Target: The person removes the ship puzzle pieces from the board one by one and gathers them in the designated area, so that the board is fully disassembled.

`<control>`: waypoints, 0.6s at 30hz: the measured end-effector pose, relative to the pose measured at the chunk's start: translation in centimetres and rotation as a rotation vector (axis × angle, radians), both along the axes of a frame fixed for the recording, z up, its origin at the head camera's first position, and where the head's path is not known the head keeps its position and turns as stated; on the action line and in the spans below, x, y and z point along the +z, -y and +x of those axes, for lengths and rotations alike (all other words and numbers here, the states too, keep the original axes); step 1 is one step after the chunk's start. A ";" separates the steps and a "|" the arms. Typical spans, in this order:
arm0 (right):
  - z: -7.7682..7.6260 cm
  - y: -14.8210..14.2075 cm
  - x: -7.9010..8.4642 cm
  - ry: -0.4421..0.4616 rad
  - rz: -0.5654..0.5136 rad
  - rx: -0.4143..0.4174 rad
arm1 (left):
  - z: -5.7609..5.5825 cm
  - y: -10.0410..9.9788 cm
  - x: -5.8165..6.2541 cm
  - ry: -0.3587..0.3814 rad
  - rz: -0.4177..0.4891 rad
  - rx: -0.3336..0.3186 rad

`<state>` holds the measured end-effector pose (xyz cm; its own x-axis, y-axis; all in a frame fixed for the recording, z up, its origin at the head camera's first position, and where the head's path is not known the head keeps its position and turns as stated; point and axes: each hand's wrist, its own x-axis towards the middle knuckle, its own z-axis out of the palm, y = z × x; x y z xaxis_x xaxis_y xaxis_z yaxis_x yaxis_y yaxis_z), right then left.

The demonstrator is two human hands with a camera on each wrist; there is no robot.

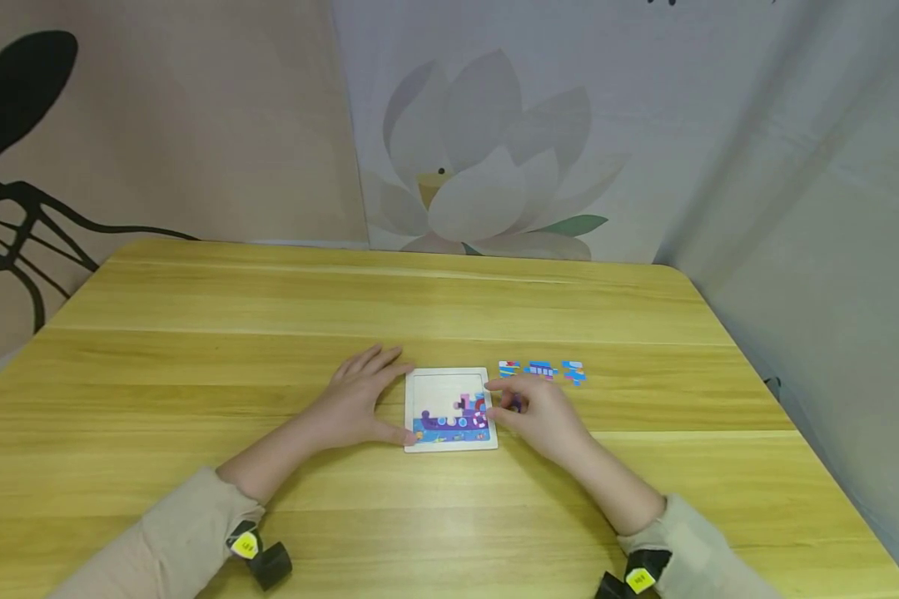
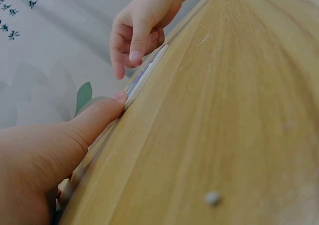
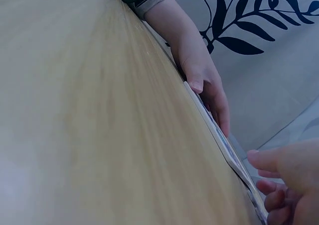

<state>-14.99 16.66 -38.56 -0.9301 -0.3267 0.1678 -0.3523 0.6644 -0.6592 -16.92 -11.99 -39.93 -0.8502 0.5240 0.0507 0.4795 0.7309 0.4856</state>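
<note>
A square jigsaw tray (image 1: 449, 373) with a white rim lies on the table. Joined pieces show a purple boat (image 1: 449, 423) over blue sea across its lower part; the upper part is bare. My left hand (image 1: 355, 403) spreads along the tray's left side, its thumb resting on the lower left corner and its index finger near the upper left. At the right edge is my right hand (image 1: 543, 416), index finger and thumb apart, other fingers bent. A small purple piece (image 1: 519, 403) shows within the right hand's outline; whether it lies on the table or in the fingers I cannot tell.
Loose jigsaw pieces lie behind the right hand: a striped one (image 1: 509, 368), a blue and purple one (image 1: 541, 370) and a blue and orange one (image 1: 573, 372). The wooden table (image 1: 270, 299) reaches back to a printed curtain (image 1: 494, 166).
</note>
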 end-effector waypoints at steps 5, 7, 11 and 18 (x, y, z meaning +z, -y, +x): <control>0.0 0.6 0.1 0.013 0.029 -0.008 | 0.0 0.0 0.0 -0.001 -0.001 0.000; 0.0 0.8 0.1 0.024 0.045 -0.018 | 0.0 0.0 0.0 -0.001 -0.002 0.001; 0.0 1.1 0.1 0.034 0.091 -0.035 | 0.0 0.0 -0.1 -0.003 0.001 0.001; -0.1 1.5 0.5 0.059 0.153 -0.031 | 0.1 -0.1 0.0 -0.002 0.006 0.004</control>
